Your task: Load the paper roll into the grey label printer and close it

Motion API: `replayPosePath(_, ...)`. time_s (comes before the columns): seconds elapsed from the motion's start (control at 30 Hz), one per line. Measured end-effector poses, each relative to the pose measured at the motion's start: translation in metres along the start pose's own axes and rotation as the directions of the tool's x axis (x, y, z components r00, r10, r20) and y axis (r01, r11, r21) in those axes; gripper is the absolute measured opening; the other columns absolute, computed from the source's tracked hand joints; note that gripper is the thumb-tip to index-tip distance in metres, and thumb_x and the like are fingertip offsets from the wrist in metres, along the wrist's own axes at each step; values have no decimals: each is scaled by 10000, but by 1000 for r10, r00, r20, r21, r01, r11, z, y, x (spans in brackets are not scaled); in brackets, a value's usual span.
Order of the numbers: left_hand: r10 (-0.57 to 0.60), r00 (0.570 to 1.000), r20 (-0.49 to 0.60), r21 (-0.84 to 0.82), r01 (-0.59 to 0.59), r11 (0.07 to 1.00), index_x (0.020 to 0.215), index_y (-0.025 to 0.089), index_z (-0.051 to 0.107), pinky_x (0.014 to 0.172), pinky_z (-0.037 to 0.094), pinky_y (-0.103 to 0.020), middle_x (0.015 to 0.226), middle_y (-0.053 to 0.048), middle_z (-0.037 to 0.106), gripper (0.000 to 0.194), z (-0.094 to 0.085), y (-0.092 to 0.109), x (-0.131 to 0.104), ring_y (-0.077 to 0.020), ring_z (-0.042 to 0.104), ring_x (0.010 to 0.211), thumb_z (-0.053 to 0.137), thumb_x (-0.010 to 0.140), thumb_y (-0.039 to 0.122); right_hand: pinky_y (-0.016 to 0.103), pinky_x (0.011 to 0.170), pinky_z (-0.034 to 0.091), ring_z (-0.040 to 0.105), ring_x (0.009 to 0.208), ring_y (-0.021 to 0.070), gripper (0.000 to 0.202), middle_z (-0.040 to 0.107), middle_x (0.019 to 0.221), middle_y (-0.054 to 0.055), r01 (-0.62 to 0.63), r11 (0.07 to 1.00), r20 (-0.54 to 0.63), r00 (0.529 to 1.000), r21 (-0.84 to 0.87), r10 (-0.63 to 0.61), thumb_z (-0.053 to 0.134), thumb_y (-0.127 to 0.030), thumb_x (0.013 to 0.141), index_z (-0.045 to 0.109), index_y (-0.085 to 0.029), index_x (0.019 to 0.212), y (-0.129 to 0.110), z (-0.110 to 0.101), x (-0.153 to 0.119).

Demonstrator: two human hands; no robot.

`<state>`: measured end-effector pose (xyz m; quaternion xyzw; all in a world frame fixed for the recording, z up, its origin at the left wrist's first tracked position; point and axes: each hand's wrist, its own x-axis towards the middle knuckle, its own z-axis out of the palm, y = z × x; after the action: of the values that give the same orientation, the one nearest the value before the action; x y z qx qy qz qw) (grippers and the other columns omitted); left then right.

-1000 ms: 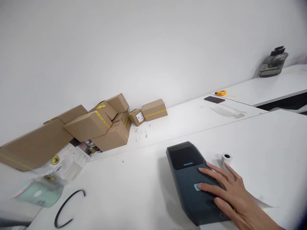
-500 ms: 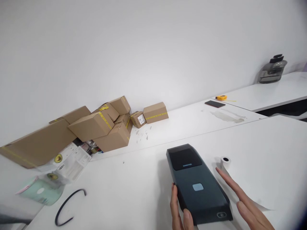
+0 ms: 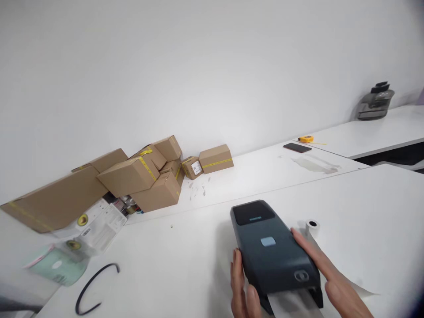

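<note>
A dark grey-blue label printer (image 3: pixel 272 260) is in front of me, with a black panel at its far end and a pale blue button on top. Its near end is tilted up, and a strip of white paper (image 3: pixel 294 304) shows beneath it. My left hand (image 3: pixel 243 287) is against the printer's left side, thumb near the front corner. Along the right side lies my right hand (image 3: pixel 331 274), its index finger reaching up the edge. The printer sits between both hands. Just beyond my right fingers stands a white paper roll (image 3: pixel 312 227), its loose tail running towards me behind that hand.
Cardboard boxes (image 3: pixel 132 174) are stacked against the wall at left, with plastic packages (image 3: pixel 102 225) and a mint-green pouch (image 3: pixel 62 265) before them. A black curved strip (image 3: pixel 86 291) lies nearby. Farther right are a phone (image 3: pixel 297 147), a yellow tape measure (image 3: pixel 306 139) and a dark jug (image 3: pixel 376 102).
The printer's near end has tilted upward, uncovering white paper beneath. My right hand has moved left from beside the paper roll onto the printer's right side.
</note>
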<state>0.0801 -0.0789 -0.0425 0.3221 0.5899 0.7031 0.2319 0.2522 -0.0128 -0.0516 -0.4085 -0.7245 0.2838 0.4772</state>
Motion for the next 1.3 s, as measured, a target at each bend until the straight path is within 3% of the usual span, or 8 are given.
replayPosePath(0.13,42,999,26,-119,-39,992,1382,220,557,1127,424,-317,1431,-87,614,536,11,46,49,-225,537,1364,462,964,541,577,1239,234,374,1472,314,570,389,1611,1,291,946,26,957,-140,-290,217,-548,1022,306,-382,1559,-45,-11,72)
replayPosePath(0.2,63,998,11,-88,-62,994,1360,223,550,1107,438,-342,1353,-99,666,503,18,53,77,-224,571,1324,485,961,522,542,1207,309,402,1451,295,545,440,1574,16,391,907,-28,916,-155,-400,252,-550,1025,327,-387,1539,-63,-10,115)
replayPosePath(0.37,-53,991,123,62,46,997,1249,186,597,1104,418,-361,1383,-136,626,381,30,22,121,-231,560,1315,565,915,368,481,1038,474,563,1276,282,540,569,1424,84,272,940,-28,959,-206,-284,279,-533,1027,387,-286,1494,-84,2,208)
replayPosePath(0.57,-95,979,178,170,65,983,1245,179,613,998,477,-337,1330,-135,645,395,34,-4,112,-238,597,1232,564,914,387,507,973,477,616,1185,322,542,643,1336,92,153,947,28,988,-282,-152,229,-558,1023,542,-253,1343,-80,15,269)
replayPosePath(0.7,-79,977,200,230,32,973,1270,171,599,964,488,-339,1282,-142,663,425,34,0,108,-241,611,1179,577,904,385,499,908,497,659,1057,318,526,702,1191,98,145,948,50,989,-283,-136,255,-575,1015,610,-242,1215,-77,16,276)
replayPosePath(1.03,-76,974,213,268,16,963,1271,174,601,935,490,-348,1264,-148,674,440,33,2,107,-260,616,1173,585,895,400,506,1060,458,553,1301,307,592,534,1473,125,248,941,134,966,-230,-222,366,-550,1001,376,-232,1500,-83,-4,257)
replayPosePath(1.2,-45,973,227,232,-9,973,1255,171,609,902,504,-338,1244,-144,688,430,32,3,106,-253,635,1142,588,900,412,494,1064,461,561,1274,295,387,628,1328,150,524,803,-111,814,-284,-571,471,-403,980,575,-204,1296,-84,-1,214)
replayPosePath(1.3,-32,970,241,213,-20,977,1241,168,615,909,506,-333,1242,-142,694,421,31,4,106,-251,637,1148,590,903,417,417,848,564,686,958,255,259,731,997,92,572,790,204,819,-219,-536,471,-374,974,683,-250,1057,-68,3,177)
